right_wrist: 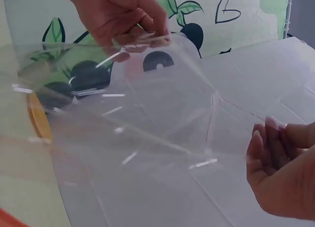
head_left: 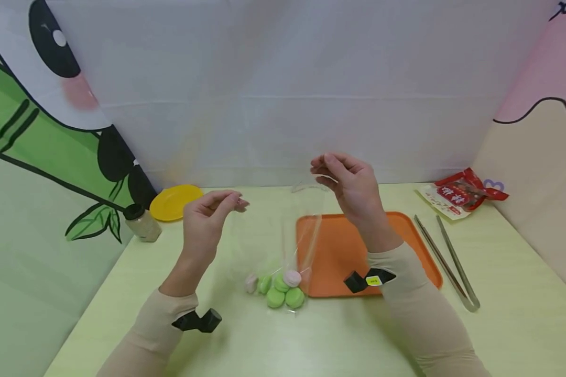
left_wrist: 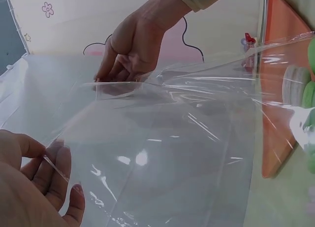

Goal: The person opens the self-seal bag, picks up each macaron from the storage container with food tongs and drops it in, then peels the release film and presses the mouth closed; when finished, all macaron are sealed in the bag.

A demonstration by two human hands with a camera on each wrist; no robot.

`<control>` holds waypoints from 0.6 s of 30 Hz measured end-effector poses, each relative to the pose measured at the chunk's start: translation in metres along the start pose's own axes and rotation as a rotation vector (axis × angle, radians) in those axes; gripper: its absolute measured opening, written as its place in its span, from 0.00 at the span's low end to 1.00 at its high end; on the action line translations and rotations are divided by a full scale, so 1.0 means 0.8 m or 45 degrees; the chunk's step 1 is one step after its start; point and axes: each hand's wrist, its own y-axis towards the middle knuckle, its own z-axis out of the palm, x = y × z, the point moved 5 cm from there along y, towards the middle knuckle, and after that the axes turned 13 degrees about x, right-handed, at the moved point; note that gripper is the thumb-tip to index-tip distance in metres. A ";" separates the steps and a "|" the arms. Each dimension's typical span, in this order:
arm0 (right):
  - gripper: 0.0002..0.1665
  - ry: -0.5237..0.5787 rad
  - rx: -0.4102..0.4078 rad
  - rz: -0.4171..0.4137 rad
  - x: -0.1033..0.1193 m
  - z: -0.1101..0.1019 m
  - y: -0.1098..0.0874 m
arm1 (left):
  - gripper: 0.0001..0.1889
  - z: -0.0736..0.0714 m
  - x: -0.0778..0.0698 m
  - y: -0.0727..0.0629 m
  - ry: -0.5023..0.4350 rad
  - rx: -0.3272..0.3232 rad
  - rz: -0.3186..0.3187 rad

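A clear plastic bag (head_left: 283, 235) hangs upright between my two hands, its bottom resting on the pale green table (head_left: 523, 314). Several green and pink macarons (head_left: 279, 291) lie in the bottom of it. My left hand (head_left: 236, 203) pinches the left side of the bag's mouth. The right hand (head_left: 322, 168) pinches the right side, higher up and above the orange tray (head_left: 405, 246). In the left wrist view my left hand (left_wrist: 51, 163) grips the film's edge and the bag (left_wrist: 172, 138) stretches across to the right hand (left_wrist: 115, 72). The right wrist view shows the bag (right_wrist: 138, 118) spread open between the right hand (right_wrist: 263, 143) and the left hand (right_wrist: 133, 35).
The orange tray lies behind and to the right of the bag. Metal tongs (head_left: 448, 262) lie to the right of the tray, with a red snack packet (head_left: 462, 193) behind them. A yellow plate (head_left: 174, 201) and a small black-lidded jar (head_left: 141, 222) stand at the back left.
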 end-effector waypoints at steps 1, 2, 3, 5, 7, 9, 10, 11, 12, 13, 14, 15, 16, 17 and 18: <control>0.08 -0.022 -0.009 0.004 0.002 -0.006 -0.002 | 0.11 -0.001 0.001 0.001 -0.004 -0.003 0.000; 0.08 -0.039 -0.018 0.004 0.004 -0.012 -0.005 | 0.11 -0.002 0.001 0.001 -0.005 -0.004 0.002; 0.08 -0.044 -0.023 0.001 0.007 -0.018 -0.007 | 0.11 -0.003 0.002 0.002 -0.010 -0.001 0.004; 0.09 -0.039 -0.027 -0.014 0.013 -0.029 -0.011 | 0.11 -0.006 0.003 0.003 -0.014 0.007 0.008; 0.09 -0.025 -0.019 -0.018 0.019 -0.040 -0.014 | 0.10 -0.008 0.004 0.004 -0.024 0.012 0.009; 0.09 -0.006 -0.007 -0.016 0.024 -0.051 -0.019 | 0.10 -0.010 0.006 0.004 -0.031 0.014 0.011; 0.09 0.007 -0.005 -0.011 0.026 -0.057 -0.022 | 0.10 -0.011 0.007 0.004 -0.031 0.012 0.010; 0.09 0.028 -0.005 -0.006 0.028 -0.063 -0.025 | 0.11 -0.011 0.008 0.005 -0.031 0.010 0.008; 0.09 0.045 -0.007 -0.001 0.031 -0.069 -0.028 | 0.12 -0.011 0.009 0.005 -0.038 0.007 0.008; 0.10 0.073 -0.013 0.000 0.033 -0.075 -0.031 | 0.13 -0.010 0.009 0.006 -0.040 0.004 0.008; 0.10 0.093 -0.026 0.001 0.036 -0.082 -0.034 | 0.14 -0.010 0.010 0.007 -0.041 0.000 0.006; 0.11 0.122 -0.041 0.002 0.038 -0.089 -0.037 | 0.14 -0.010 0.011 0.007 -0.042 -0.008 0.004; 0.11 0.153 -0.062 -0.003 0.041 -0.096 -0.040 | 0.14 -0.011 0.012 0.008 -0.046 -0.015 0.003; 0.11 0.182 -0.085 -0.009 0.044 -0.103 -0.043 | 0.14 -0.011 0.013 0.008 -0.047 -0.021 0.001; 0.11 0.198 -0.109 -0.015 0.047 -0.109 -0.045 | 0.13 -0.011 0.013 0.008 -0.050 -0.026 0.000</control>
